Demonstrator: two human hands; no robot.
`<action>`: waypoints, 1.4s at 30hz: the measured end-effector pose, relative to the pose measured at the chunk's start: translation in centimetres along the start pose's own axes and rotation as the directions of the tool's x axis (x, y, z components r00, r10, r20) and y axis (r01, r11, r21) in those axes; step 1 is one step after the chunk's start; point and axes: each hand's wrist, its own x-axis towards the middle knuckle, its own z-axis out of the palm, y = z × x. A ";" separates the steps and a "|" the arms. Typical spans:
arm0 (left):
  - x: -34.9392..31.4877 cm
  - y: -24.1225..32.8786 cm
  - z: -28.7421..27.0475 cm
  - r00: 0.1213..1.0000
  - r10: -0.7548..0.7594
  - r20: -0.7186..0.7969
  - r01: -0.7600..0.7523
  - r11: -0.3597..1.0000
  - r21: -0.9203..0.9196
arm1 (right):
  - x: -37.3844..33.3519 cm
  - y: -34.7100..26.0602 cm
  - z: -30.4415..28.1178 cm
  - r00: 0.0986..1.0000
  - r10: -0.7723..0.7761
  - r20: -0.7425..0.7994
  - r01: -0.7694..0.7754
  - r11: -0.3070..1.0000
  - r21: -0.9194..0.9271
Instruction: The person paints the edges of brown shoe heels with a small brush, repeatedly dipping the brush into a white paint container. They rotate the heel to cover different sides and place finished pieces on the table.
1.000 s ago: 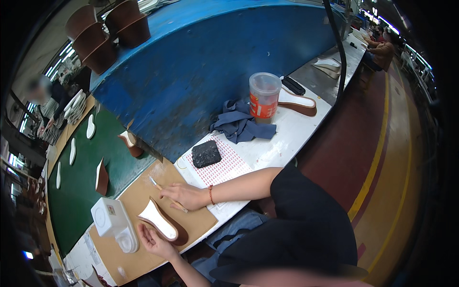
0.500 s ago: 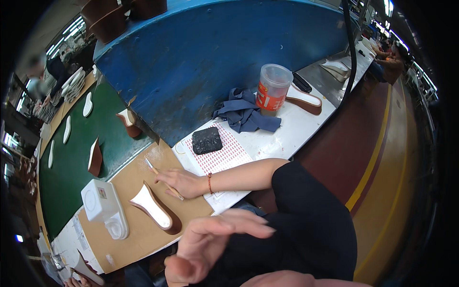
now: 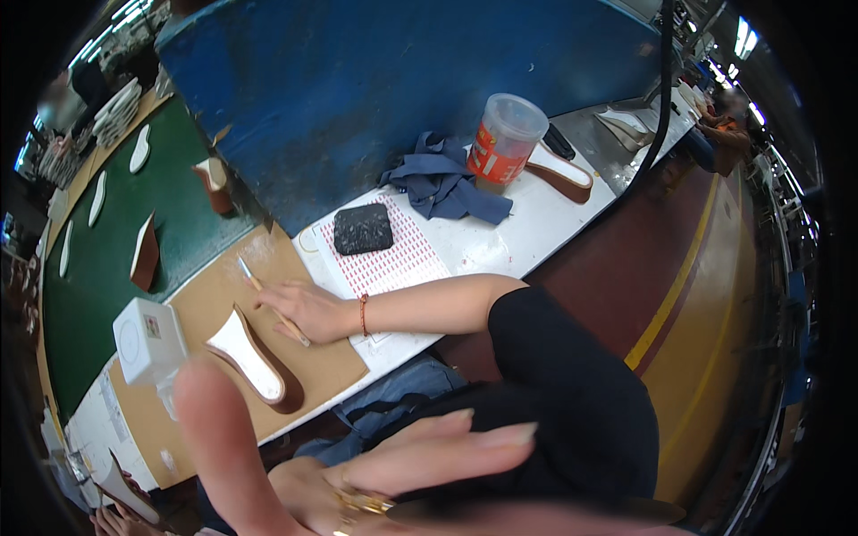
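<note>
My right hand (image 3: 308, 308) rests palm down on a brown board (image 3: 201, 308), holding a slim wooden-handled brush (image 3: 293, 329) with a pale tip between its fingers. Just nearer lies a brown wedge shoe sole (image 3: 256, 364) with a white top. Very close to the camera, my left hand (image 3: 304, 482) is raised with thumb and fingers apart and nothing between them. Gold rings show on it. Its thumb hides part of the white plastic container (image 3: 147, 339) left of the sole.
A black block (image 3: 364, 230) sits on a red-marked sheet (image 3: 416, 255). Behind are a dark blue cloth (image 3: 447, 183), a clear tub with a red label (image 3: 505, 143) and another sole (image 3: 559, 171). Soles lie on the green belt (image 3: 98, 259). A blue panel (image 3: 357, 98) stands behind.
My left hand has come closer to the camera, its thumb stretching up on the left. The view has shifted, so the bench appears farther left and higher. My right hand keeps its hold on the brush.
</note>
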 end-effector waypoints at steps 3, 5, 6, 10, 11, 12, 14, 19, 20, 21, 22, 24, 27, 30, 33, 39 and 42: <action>-0.2 0.1 0.2 0.997 0.077 0.019 -0.078 0.997 0.031 | -0.1 0.0 0.1 1.000 0.007 -0.005 -0.007 1.000 0.006; -0.1 0.4 0.3 0.992 0.122 0.027 -0.123 0.992 0.042 | -0.1 0.2 -0.1 0.999 -0.015 -0.031 0.014 0.999 -0.030; 0.0 0.2 0.5 0.990 0.142 0.026 -0.143 0.988 0.052 | 0.0 0.2 0.0 0.998 -0.039 -0.054 0.036 0.998 -0.041; 0.6 -1.8 1.0 0.947 0.320 0.023 -0.314 0.910 0.270 | 0.0 0.2 0.1 1.000 -0.003 0.001 0.003 0.999 0.040; 1.0 -2.4 0.7 0.926 0.375 0.039 -0.364 0.862 0.353 | 0.0 0.2 0.1 1.000 0.001 0.015 -0.001 1.000 0.008; 1.5 -2.8 0.4 0.902 0.427 0.064 -0.411 0.804 0.431 | -0.1 0.2 0.1 1.000 -0.011 0.009 0.011 1.000 -0.014; 2.5 -3.2 -0.1 0.843 0.527 0.109 -0.498 0.687 0.529 | -0.1 0.2 0.2 1.000 -0.017 -0.004 0.017 1.000 -0.005; 4.1 -4.8 3.6 0.703 0.651 -0.286 -0.372 0.679 0.633 | -0.1 -0.1 0.2 0.997 -0.037 -0.071 0.037 0.999 0.003; 4.0 -4.5 3.8 0.716 0.621 -0.319 -0.285 0.677 0.679 | -0.1 -0.2 0.1 0.998 -0.032 -0.052 0.032 0.999 0.002; 3.8 -4.1 3.8 0.727 0.589 -0.354 -0.195 0.670 0.716 | -0.1 -0.3 0.0 0.999 -0.015 -0.039 0.015 1.000 -0.002; 3.6 -3.8 3.6 0.734 0.558 -0.386 -0.105 0.656 0.747 | -0.1 -0.3 -0.1 1.000 0.005 -0.021 -0.005 1.000 -0.004; 3.1 -2.7 2.3 0.898 0.359 -0.253 -0.114 0.747 0.655 | -0.1 -0.5 -0.5 1.000 0.009 -0.015 -0.009 1.000 -0.027; 2.5 -1.9 0.8 0.944 0.279 -0.176 -0.149 0.835 0.529 | -0.1 -0.7 -0.6 0.996 -0.052 -0.070 0.054 0.998 0.029; 2.3 -2.1 0.1 0.975 0.197 -0.104 -0.139 0.902 0.409 | -0.1 -0.7 -0.4 0.998 0.058 -0.009 -0.058 0.998 0.031; 2.0 -3.1 -0.1 0.995 0.092 -0.043 -0.073 0.947 0.314 | -0.2 -0.6 -0.3 0.999 0.039 0.002 -0.039 0.999 0.016; 1.0 -4.1 -1.1 0.999 -0.034 -0.006 0.034 0.965 0.260 | -0.1 -0.6 -0.4 0.999 0.045 0.020 -0.045 0.999 0.025; 0.5 -4.5 -1.6 0.998 -0.051 -0.037 0.059 0.959 0.277 | -0.2 -0.6 -0.5 0.999 0.043 -0.001 -0.043 0.999 0.024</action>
